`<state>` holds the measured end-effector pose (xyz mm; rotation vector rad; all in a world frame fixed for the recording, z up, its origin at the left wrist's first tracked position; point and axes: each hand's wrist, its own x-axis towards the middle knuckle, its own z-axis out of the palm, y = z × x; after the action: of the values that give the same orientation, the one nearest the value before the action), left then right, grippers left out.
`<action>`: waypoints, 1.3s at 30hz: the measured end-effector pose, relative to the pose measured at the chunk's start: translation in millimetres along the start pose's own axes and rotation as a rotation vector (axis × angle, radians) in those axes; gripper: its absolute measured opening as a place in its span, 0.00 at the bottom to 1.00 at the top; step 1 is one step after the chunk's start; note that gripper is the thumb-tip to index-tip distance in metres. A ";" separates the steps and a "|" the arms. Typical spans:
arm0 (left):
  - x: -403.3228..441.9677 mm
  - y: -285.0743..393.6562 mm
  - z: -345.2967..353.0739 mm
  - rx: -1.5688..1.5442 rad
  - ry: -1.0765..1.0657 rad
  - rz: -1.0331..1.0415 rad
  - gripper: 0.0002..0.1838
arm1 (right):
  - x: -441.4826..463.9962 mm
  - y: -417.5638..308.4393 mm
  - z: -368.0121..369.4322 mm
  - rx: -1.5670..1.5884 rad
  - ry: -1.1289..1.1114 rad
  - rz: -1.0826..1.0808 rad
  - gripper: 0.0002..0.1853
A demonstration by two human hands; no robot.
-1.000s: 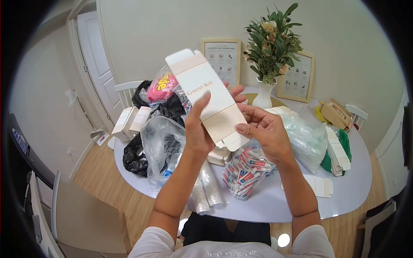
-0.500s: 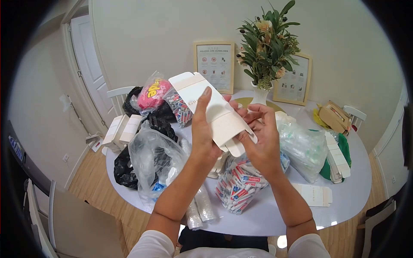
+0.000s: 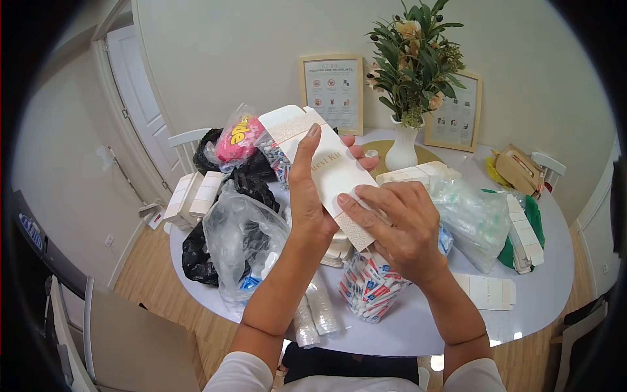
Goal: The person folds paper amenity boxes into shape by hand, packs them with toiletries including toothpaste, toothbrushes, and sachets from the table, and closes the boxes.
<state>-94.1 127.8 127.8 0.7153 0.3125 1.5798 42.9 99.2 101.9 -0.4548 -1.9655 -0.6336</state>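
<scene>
A white carton printed "Guest Kit" [image 3: 331, 171] is held up over the table, tilted, its upper end flap standing open. My left hand [image 3: 308, 196] grips its side, thumb along the printed face and fingers behind. At the lower end my right hand [image 3: 410, 225] is closed on the carton, with fingertips on the face near the patterned band; its thumb is partly hidden. Just beneath the hands sits a clear bag of small red, white and blue tubes [image 3: 371, 287]. Behind the wrists, a stack of flat white cartons [image 3: 336, 253] is partly covered.
Left of my arms lie a crumpled clear bag [image 3: 225, 222], black bags [image 3: 196, 251], upright cartons [image 3: 181, 196] and plastic-wrapped rolls [image 3: 321, 307]. To the right are a clear bag of items [image 3: 473, 222], a carton [image 3: 524, 235] and a flat carton [image 3: 493, 292]. A flower vase [image 3: 401, 150] stands behind.
My right hand has moved from the carton's open lower flaps onto its face. The lower end now looks closed, and more of the lettering shows. The view has shifted slightly.
</scene>
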 end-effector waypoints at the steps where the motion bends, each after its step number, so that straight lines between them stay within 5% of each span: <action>1: -0.9 1.1 0.1 0.003 0.001 0.002 0.31 | 0.8 -1.1 0.5 0.003 0.003 0.000 0.19; 10: 4.2 6.8 -6.2 0.039 0.053 0.026 0.23 | 1.9 -1.6 -5.3 0.048 -0.033 0.175 0.24; 13: 5.9 16.6 -9.8 0.047 0.048 0.056 0.21 | 8.5 2.0 -19.6 0.555 -0.160 0.471 0.29; 15: 2.8 21.2 -6.1 0.127 -0.022 0.070 0.20 | 5.3 6.7 -23.4 1.202 -0.189 0.965 0.35; 16: 2.2 20.5 -5.0 0.125 -0.023 0.068 0.20 | 4.6 4.6 -19.5 1.235 -0.166 1.050 0.33; 23: 5.9 20.1 -8.4 0.370 -0.025 0.040 0.20 | 2.7 -14.6 0.8 1.025 -0.152 1.007 0.23; 28: 6.7 14.9 -8.4 0.481 0.006 0.065 0.22 | -1.5 -5.5 12.4 1.151 -0.051 1.130 0.19; 35: 2.9 -3.3 -3.8 0.334 -0.141 0.053 0.25 | -2.6 18.5 -0.9 1.219 0.022 1.148 0.18; 37: 7.8 3.8 -7.0 0.094 -0.084 -0.128 0.25 | -0.8 23.5 -15.4 1.422 -0.124 1.060 0.17; 39: 13.7 9.2 -12.8 0.033 -0.073 -0.183 0.24 | -1.9 23.3 -14.5 1.271 -0.122 0.900 0.18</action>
<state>-109.1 142.3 126.9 0.7468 0.3418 1.3751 66.9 108.8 111.3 -0.4666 -1.6209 1.1716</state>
